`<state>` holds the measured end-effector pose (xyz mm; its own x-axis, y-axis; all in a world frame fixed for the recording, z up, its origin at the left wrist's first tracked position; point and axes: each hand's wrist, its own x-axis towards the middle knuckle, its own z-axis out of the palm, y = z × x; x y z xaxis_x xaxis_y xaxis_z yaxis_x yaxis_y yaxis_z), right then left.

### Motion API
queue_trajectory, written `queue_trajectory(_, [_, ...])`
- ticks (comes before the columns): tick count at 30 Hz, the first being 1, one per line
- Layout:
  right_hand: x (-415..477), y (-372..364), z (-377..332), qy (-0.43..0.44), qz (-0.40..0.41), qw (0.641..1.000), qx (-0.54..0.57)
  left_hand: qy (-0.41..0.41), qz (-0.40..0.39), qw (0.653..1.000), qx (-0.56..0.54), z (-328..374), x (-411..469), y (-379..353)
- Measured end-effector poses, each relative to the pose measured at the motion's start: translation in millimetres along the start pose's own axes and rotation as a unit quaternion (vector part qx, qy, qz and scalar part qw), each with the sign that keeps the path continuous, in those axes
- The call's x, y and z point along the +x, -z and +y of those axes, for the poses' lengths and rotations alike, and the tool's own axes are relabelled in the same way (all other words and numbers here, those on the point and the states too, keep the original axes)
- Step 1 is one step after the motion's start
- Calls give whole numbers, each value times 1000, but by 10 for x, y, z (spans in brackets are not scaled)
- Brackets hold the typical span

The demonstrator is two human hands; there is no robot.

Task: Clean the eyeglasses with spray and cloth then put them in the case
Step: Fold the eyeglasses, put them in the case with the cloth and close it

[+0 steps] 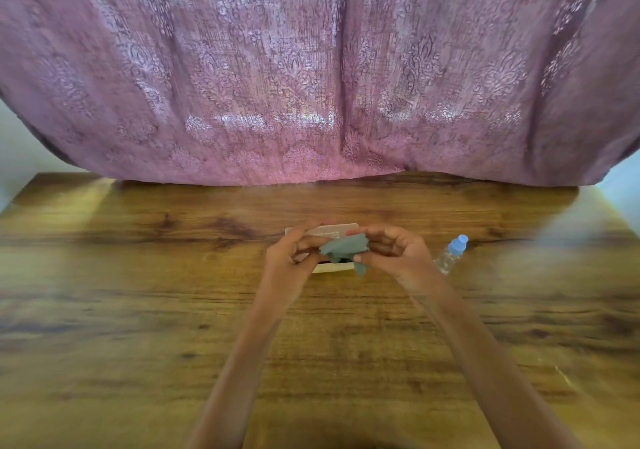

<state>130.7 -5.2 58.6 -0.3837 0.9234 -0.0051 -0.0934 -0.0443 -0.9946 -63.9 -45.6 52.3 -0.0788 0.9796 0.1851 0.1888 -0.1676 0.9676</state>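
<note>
Shows left hand [289,258] and right hand [398,253] pinching a limp grey cloth [344,247] just above a pale case [332,231] on the desk [138,310], near a spray bottle [452,254]. Cannot make out the eyeglasses, probably bundled inside. Likely light and fragile: grip the frame, not lenses.

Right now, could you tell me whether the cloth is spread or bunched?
Bunched: the cloth is crumpled between the left hand and right hand, a corner hanging.

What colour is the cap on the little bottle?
Light blue. The cap tops the clear bottle; the head view shows it.
</note>
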Motion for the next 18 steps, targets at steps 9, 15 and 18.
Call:
queue_trajectory(9, [2,-72,-58,40,13,999,-4,-49,35,998,-22,66,13,27])
queue_trajectory(15, [-9,-60,-66,40,17,999,-14,62,-27,995,-76,75,20,42])
queue_trajectory(18, [-8,-39,-39,29,23,999,-21,157,-24,983,-90,-6,-21,20])
